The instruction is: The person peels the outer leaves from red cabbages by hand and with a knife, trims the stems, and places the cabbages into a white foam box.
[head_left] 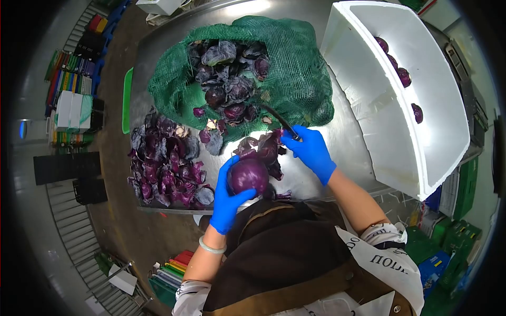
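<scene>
My left hand (227, 195), in a blue glove, is wrapped round a smooth, shiny red cabbage (249, 177) near the table's front edge. In my right hand (311, 150), also gloved in blue, is a knife (282, 121) with a dark, curved blade that points up and left, away from the cabbage. Loose purple leaves (269, 150) lie between the two hands, partly hidden by the cabbage. Beyond them a green mesh sack (300, 63) lies on its side, its mouth full of untrimmed red cabbages (240, 89) with dull outer leaves.
A pile of peeled-off cabbage leaves (168, 168) covers the left of the metal table (350, 152). On the right stands a white foam box (363, 63), with several trimmed cabbages (404, 77) inside. Stacked coloured crates (68, 73) stand beyond the floor at left.
</scene>
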`<state>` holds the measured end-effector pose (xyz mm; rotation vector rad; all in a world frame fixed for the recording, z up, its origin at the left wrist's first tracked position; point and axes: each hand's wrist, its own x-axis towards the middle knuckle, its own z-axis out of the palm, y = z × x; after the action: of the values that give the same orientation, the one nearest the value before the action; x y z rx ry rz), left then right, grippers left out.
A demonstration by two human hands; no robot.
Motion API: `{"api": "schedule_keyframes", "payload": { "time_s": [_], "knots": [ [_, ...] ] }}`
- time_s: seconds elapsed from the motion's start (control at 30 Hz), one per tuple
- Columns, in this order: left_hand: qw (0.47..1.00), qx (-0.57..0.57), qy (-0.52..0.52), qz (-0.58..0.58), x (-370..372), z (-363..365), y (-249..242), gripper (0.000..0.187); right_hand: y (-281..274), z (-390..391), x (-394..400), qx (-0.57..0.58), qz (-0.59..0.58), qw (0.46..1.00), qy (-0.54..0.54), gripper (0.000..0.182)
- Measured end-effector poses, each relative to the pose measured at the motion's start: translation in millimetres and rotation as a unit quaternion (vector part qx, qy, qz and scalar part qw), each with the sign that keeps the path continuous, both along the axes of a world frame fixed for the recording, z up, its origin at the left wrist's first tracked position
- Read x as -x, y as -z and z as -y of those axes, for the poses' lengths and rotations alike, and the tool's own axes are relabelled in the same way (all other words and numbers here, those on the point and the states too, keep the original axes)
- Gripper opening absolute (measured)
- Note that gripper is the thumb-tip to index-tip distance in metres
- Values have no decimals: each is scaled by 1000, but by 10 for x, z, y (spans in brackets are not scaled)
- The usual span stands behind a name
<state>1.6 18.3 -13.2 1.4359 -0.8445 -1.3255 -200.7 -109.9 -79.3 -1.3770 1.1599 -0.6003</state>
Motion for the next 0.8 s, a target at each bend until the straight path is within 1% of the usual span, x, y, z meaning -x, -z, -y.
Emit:
{"api": "schedule_keyframes", "payload": {
  "time_s": [0.03, 0.07, 0.1, 0.13, 0.17, 0.2, 0.23, 0.3, 0.33, 0.4, 0.43, 0.47, 0.57, 0.67, 0.77, 0.8],
  "knots": [
    [997, 43, 30, 54, -10, 21, -17, 87, 63, -20, -11, 44, -16, 999, 3, 51],
    [993, 62, 38, 94, -8, 41, -17, 100, 118, -29, -23, 91, -30, 995, 4, 57],
    [989, 72, 38, 126, 10, 50, -15, 99, -134, -70, -28, -107, 9, 992, -68, 63],
    [984, 80, 39, 157, 37, 61, -15, 99, -105, -155, -65, -202, 87, 970, -99, 56],
    [978, 88, 41, 186, 59, 81, -17, 98, -83, -243, -93, -293, 161, 934, -126, 52],
    [968, 104, 61, 220, 71, 106, -38, 94, -125, -355, -136, -296, 220, 923, -113, 50],
    [967, 115, 67, 215, 73, 125, -19, 92, -169, -443, -173, -297, 278, 908, -101, 47],
    [965, 133, 79, 209, 58, 137, 9, 88, -165, -465, -166, -332, 308, 889, -68, 44],
    [984, 110, 31, 137, 102, 143, -69, 74, -114, -454, -134, -349, 319, 879, -58, 44],
    [964, 132, 33, 228, 19, 79, -60, 63, -87, -476, -81, -370, 347, 861, -35, 43],
    [951, 144, 36, 271, 0, 65, -65, 58, -72, -494, -63, -374, 345, 860, -27, 44],
    [924, 167, 31, 341, 13, 72, -86, 46, -56, -506, -46, -377, 343, 860, -19, 44],
    [860, 226, 63, 453, 20, 78, -146, 44, -95, -515, -44, -388, 352, 851, -7, 43],
    [833, 236, 70, 495, 102, 96, -211, 41, -177, -532, -46, -391, 354, 849, 2, 43],
    [826, 244, 72, 503, 41, 70, -122, 36, -159, -549, -41, -388, 341, 856, -6, 42],
    [816, 256, 66, 513, 29, 78, -121, 33, -140, -557, -34, -387, 336, 859, -10, 41]
  ]
}}
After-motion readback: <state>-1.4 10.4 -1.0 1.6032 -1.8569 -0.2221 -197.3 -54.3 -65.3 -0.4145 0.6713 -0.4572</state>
